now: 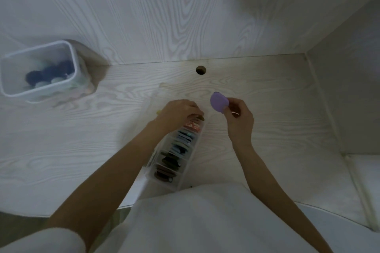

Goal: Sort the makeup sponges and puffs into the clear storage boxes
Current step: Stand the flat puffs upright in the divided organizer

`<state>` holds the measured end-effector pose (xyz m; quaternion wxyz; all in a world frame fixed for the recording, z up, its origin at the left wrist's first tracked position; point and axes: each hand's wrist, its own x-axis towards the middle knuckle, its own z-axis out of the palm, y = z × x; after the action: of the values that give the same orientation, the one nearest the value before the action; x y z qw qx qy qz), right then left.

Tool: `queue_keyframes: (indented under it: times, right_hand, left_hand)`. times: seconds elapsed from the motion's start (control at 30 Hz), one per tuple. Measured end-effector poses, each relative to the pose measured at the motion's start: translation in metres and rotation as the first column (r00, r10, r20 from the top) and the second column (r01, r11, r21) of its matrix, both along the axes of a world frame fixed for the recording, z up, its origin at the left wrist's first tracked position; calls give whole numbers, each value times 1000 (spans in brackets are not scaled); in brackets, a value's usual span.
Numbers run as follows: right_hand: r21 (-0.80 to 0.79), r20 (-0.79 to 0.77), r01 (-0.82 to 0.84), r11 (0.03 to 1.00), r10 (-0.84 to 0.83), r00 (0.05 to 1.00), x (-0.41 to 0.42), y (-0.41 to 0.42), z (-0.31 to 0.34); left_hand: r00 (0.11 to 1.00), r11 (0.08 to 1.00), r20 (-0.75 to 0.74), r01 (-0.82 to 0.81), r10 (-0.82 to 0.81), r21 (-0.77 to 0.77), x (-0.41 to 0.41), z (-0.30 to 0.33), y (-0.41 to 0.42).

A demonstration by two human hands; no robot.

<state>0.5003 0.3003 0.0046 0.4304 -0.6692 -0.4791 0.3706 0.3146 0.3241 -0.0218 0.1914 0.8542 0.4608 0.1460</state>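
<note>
A long clear storage box with several compartments lies on the pale wood desk, filled with upright puffs in brown, dark green, blue and patterned red. My left hand rests on the box's far end, fingertips on the puffs there; whether it grips one I cannot tell. My right hand is to the right of the box, raised a little, pinching a round purple puff between thumb and fingers.
A second clear tub stands at the far left against the back wall, holding dark blue and pale sponges. A round cable hole is in the desk near the back. A side wall closes off the right.
</note>
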Motion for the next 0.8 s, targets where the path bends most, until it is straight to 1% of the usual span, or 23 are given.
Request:
queue_keyframes:
  times: [0.07,0.1,0.17,0.2,0.3,0.37,0.43,0.47,0.53,0.6,0.63,0.67,0.73,0.77,0.8]
  right_hand:
    - [17,28,-33,999,32,999,0,-2,0]
    - [31,53,-53,998,52,997,0,-2,0]
    - [75,131,-122,990,112,985,0,-3,0]
    - [101,183,-169,980,148,972,-2,-4,-1]
    - [168,352,-323,931,250,902,-10,-7,-7]
    - [178,514,-383,907,246,822,-17,-5,-15]
    - [197,684,-423,885,185,706,-23,3,-23]
    - [201,738,-443,874,162,655,-26,7,-24]
    - [156,820,-513,844,178,543,-31,15,-25]
    - [55,867,-568,821,242,435,-34,18,-26]
    - [16,870,-579,815,274,409,-34,18,-27]
    - [-11,858,-582,813,306,412,-32,17,-29]
    - [-12,801,-579,815,354,483,-26,15,-33]
    - [-5,773,-583,813,373,513,-23,14,-34]
    - [-3,756,-596,803,392,525,-19,12,-34]
  left_hand:
    - [993,997,-110,33,-40,-64,-1,2,1]
    - [986,996,-155,59,-68,-61,-1,4,-1]
    - [969,996,-230,91,-86,11,-5,3,-4]
    - [969,995,-239,83,-68,55,-7,2,-6]
    - [980,993,-200,10,14,118,-10,-3,-14]
    - [979,985,-198,-16,51,171,-8,-4,-18]
    - [981,979,-171,-54,88,195,-8,-5,-20]
    - [982,976,-156,-75,108,207,-8,-6,-21]
    - [982,969,-137,-100,132,224,-9,-8,-22]
    - [984,961,-110,-110,141,253,-8,-10,-22]
    - [984,955,-86,-125,153,268,-8,-10,-22]
    - [982,949,-51,-160,180,270,-9,-10,-23]
    - [958,926,20,-283,288,249,-14,-8,-31]
    - [932,905,40,-359,360,229,-18,-8,-37]
    - [900,881,46,-435,434,189,-22,-7,-43]
